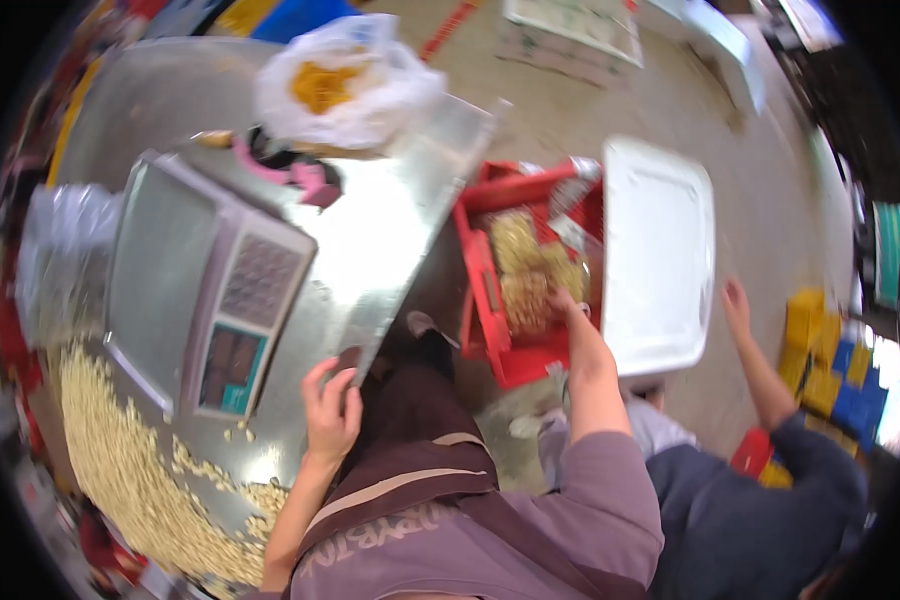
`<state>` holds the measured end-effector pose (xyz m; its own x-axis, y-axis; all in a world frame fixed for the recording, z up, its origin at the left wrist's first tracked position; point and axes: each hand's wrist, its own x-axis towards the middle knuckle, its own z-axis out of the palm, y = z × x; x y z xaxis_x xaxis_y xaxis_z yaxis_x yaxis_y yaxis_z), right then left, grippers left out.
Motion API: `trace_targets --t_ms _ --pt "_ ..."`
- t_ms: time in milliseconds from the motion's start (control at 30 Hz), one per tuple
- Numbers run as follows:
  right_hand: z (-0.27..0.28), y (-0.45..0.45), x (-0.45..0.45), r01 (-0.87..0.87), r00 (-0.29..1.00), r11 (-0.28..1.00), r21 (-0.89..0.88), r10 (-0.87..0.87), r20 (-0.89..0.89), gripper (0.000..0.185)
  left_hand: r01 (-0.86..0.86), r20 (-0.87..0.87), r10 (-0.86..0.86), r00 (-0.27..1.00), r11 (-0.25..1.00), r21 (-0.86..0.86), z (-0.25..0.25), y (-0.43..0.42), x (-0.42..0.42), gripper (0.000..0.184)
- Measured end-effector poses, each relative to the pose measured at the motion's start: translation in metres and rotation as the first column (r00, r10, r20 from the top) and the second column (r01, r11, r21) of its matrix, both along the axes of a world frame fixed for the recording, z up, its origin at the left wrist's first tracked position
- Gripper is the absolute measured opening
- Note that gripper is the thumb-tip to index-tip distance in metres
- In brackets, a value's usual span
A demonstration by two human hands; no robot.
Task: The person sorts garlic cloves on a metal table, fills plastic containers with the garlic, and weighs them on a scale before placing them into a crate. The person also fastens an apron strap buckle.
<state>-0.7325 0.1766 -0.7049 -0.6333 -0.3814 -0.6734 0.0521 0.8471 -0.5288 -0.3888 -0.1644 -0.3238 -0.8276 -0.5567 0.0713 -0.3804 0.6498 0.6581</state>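
Beside the shiny metal table, a red plastic crate seems placed for easy reach: the right hand, grip unclear, touches yellowish blocky packs inside, while the loosely spread left hand, maybe for balance, is at table edge.

A pink-and-black tape dispenser lies near a crumpled white plastic bag, its mouth open on something orange-yellow. Across the bare grey floor sits a pale box with greenish markings. Close by, a co-worker in a dark top stretches out one arm, near stacked yellow and blue packages.
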Motion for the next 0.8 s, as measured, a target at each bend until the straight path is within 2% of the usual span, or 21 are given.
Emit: trace_targets --t_ms 33,67,100,133,200,267,333,367,400,467,567,600,733,800 --pt "-0.046 0.003 -0.011 -0.118 0.985 0.945 0.304 0.072 0.158 0.038 0.002 -0.017 -0.002 1.000 1.000 -0.010 -0.003 -0.001 0.002 0.027" --pt "0.017 -0.026 -0.002 -0.028 0.990 0.982 0.189 0.053 -0.127 0.036 -0.005 -0.038 0.004 0.999 1.000 -0.031 -0.002 -0.001 0.001 0.027" --pt "0.046 -0.048 -0.005 -0.014 0.957 0.999 0.046 0.026 -0.289 0.035 -0.028 -0.059 0.027 0.998 1.000 -0.010 0.000 -0.001 0.001 0.026" --pt "0.079 -0.073 -0.009 -0.033 0.874 0.999 -0.006 0.026 -0.485 0.035 -0.048 -0.080 0.049 0.996 0.999 0.013 0.001 -0.001 0.002 0.026" --pt "0.139 -0.120 -0.034 -0.135 0.627 0.945 -0.298 -0.151 -0.764 0.030 -0.084 -0.143 0.087 0.986 0.996 0.030 0.000 0.000 0.008 0.025" --pt "0.238 -0.187 -0.043 -0.198 0.468 0.819 -0.539 -0.404 -0.786 0.021 -0.128 -0.219 0.136 0.966 0.990 0.052 0.009 0.003 0.015 0.023" --pt "0.345 -0.258 -0.024 -0.191 0.492 0.749 -0.634 -0.486 -0.722 0.020 -0.188 -0.261 0.212 0.942 0.975 0.114 0.016 0.006 0.032 0.022" --pt "0.383 -0.292 -0.017 -0.370 0.467 0.660 -0.654 -0.476 -0.745 0.020 -0.250 -0.266 0.268 0.926 0.963 0.100 0.020 0.006 0.044 0.021" --pt "0.413 -0.328 -0.008 -0.531 0.439 0.546 -0.648 -0.476 -0.762 0.020 -0.309 -0.271 0.321 0.907 0.947 0.088 0.025 0.005 0.056 0.021" --pt "0.457 -0.400 0.022 -0.683 0.523 0.364 -0.634 -0.363 -0.771 0.020 -0.431 -0.277 0.430 0.859 0.900 0.060 0.032 0.004 0.085 0.020" --pt "0.505 -0.509 0.085 -0.895 0.371 0.191 -0.403 -0.184 -0.910 0.021 -0.628 -0.284 0.598 0.749 0.778 -0.015 0.042 0.001 0.144 0.019" --pt "0.516 -0.544 0.109 -0.938 0.300 0.135 -0.319 -0.147 -0.943 0.022 -0.701 -0.275 0.666 0.694 0.711 -0.047 0.043 0.001 0.168 0.019" --pt "0.534 -0.678 0.200 -0.985 0.158 -0.068 -0.156 -0.038 -0.987 0.027 -0.912 -0.283 0.867 0.411 0.385 -0.143 0.039 0.009 0.276 0.018" --pt "0.536 -0.737 0.238 -0.989 0.079 -0.125 -0.077 -0.016 -0.997 0.030 -0.964 -0.143 0.967 0.213 0.183 -0.194 0.024 0.025 0.341 0.032"
